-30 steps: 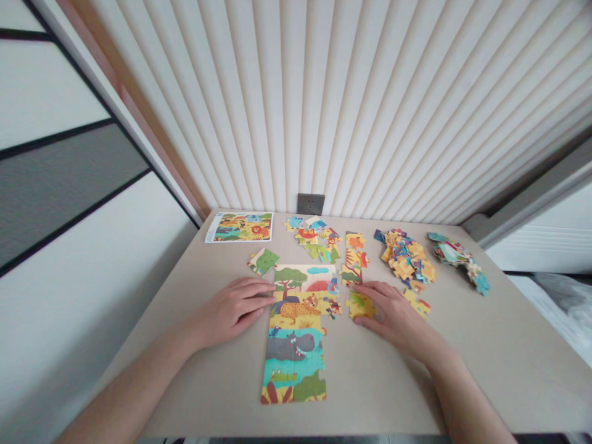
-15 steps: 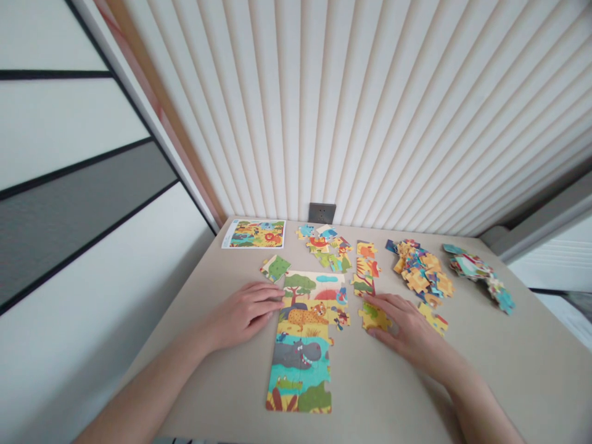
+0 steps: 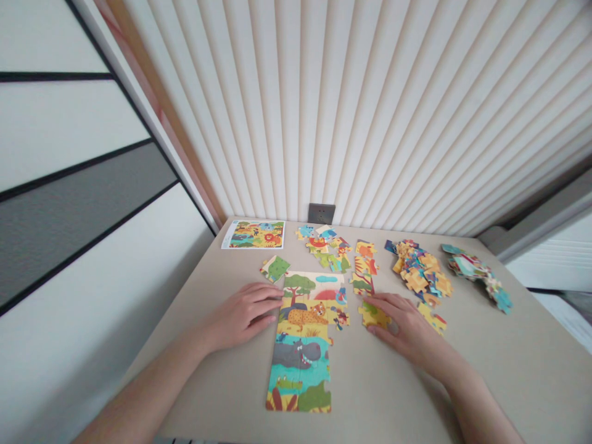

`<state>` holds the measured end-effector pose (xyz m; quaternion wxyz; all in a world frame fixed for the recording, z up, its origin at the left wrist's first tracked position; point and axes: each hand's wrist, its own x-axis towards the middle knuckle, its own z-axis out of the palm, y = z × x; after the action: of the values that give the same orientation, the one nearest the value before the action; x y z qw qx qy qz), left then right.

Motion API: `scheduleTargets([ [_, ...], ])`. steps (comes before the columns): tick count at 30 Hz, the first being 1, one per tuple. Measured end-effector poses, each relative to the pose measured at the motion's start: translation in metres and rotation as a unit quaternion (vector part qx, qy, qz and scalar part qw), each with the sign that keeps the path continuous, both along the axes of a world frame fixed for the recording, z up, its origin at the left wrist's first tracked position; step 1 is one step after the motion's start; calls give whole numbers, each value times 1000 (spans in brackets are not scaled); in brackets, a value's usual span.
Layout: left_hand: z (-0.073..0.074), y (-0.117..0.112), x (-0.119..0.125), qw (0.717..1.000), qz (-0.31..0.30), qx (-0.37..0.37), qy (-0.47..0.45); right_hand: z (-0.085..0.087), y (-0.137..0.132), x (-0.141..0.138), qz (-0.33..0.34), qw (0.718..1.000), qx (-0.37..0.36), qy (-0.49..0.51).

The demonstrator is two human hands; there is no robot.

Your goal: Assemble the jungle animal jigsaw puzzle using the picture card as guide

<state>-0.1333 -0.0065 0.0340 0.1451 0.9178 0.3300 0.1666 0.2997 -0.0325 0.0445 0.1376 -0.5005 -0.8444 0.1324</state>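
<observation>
A partly assembled animal jigsaw (image 3: 303,342) lies on the beige table (image 3: 379,394), showing a tree, a leopard and a hippo. My left hand (image 3: 245,311) rests flat beside the jigsaw's left edge, fingers stretched and touching it. My right hand (image 3: 402,324) lies to the right of the jigsaw, its fingers over a yellow-green loose piece (image 3: 374,315) that it touches. A single green piece (image 3: 275,268) sits just beyond my left hand.
A reference picture card (image 3: 254,234) lies at the table's back left. Loose pieces (image 3: 330,250) are grouped behind the jigsaw, with a larger heap (image 3: 420,271) and another pile (image 3: 478,274) to the right. A wall socket (image 3: 321,213) sits on the ribbed wall.
The view shifted a second ago, so everything sits slightly lower and to the right. My right hand slid the yellow-green piece a little to the right. In the last half second almost nothing moved.
</observation>
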Motion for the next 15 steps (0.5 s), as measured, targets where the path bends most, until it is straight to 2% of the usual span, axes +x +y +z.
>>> scheduleTargets([
  [15, -1, 1, -2, 1000, -3, 0, 9, 10, 0, -4, -15, 999, 33, 18],
])
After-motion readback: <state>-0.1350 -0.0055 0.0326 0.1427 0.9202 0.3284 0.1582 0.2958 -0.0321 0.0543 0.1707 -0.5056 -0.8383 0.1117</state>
